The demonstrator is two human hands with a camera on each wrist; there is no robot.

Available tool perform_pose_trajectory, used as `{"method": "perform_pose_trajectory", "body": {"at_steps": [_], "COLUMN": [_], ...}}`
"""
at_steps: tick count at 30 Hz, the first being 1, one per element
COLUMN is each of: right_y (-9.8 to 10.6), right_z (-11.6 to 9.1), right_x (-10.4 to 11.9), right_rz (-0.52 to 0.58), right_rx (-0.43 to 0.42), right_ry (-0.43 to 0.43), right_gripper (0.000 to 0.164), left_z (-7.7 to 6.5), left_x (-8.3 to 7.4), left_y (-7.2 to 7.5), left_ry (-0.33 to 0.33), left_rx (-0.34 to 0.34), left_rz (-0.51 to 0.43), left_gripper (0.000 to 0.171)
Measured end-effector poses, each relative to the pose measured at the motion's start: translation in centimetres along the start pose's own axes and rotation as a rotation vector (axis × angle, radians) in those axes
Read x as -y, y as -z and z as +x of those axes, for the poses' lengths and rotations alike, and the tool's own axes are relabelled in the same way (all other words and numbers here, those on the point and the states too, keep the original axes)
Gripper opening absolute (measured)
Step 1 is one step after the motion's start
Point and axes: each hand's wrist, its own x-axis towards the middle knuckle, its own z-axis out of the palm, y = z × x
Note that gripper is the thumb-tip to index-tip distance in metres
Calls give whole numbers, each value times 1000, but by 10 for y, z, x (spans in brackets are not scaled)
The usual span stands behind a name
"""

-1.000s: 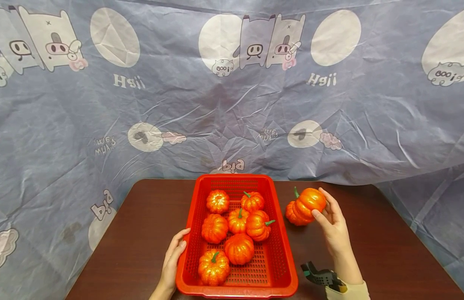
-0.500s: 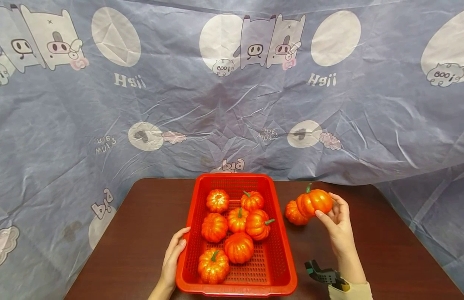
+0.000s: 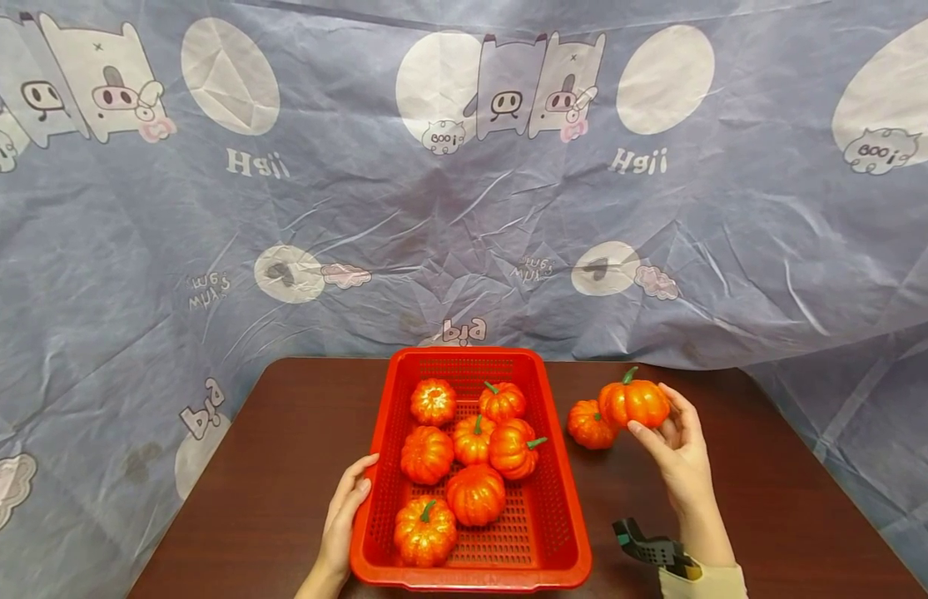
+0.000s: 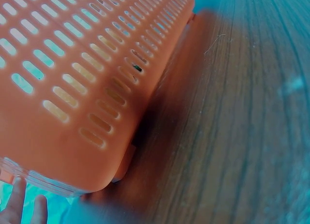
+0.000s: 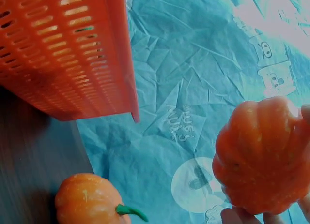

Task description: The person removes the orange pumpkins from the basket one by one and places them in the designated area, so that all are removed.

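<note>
My right hand (image 3: pixel 684 457) holds a small shiny orange toy pumpkin (image 3: pixel 634 403) with a green stem, thumb in front and fingers behind. In the right wrist view this pumpkin (image 5: pixel 264 156) shows its ribbed side, raised above the table. Another pumpkin (image 3: pixel 591 425) sits on the table just left of it, partly overlapped in the head view. Several more pumpkins (image 3: pixel 426 455) lie in a red plastic basket (image 3: pixel 474 577). With extended fingers, my left hand (image 3: pixel 342 516) rests against the basket's left side; two of its fingers (image 4: pixel 18 197) show near the rim in the left wrist view.
The basket stands on a dark brown wooden table (image 3: pixel 284 466). A grey-blue printed cloth (image 3: pixel 464 208) hangs behind and around it. On the right wrist sits a black camera mount (image 3: pixel 651 547). The table's right edge (image 3: pixel 831 474) slopes away beyond the right hand.
My right hand has shifted right with the pumpkin and its stem now points more upright. A gap has grown over the pumpkin on the table, which shows more. The left hand has stayed put.
</note>
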Motion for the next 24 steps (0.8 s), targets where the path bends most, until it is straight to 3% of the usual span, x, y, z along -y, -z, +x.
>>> {"method": "perform_pose_trajectory", "body": {"at_steps": [15,24], "right_y": [18,34], "right_z": [4,2], "right_x": [-22,-47], "right_rz": [-169,-149], "right_rx": [-264,-262], "right_ry": [-131,-101], "right_gripper": [64,69], "left_z": [-1,0], "left_x": [0,0], "left_y": [1,1], "left_ry": [2,0], "left_rx": [5,6], "left_rz": [5,9], "left_gripper": [39,39]}}
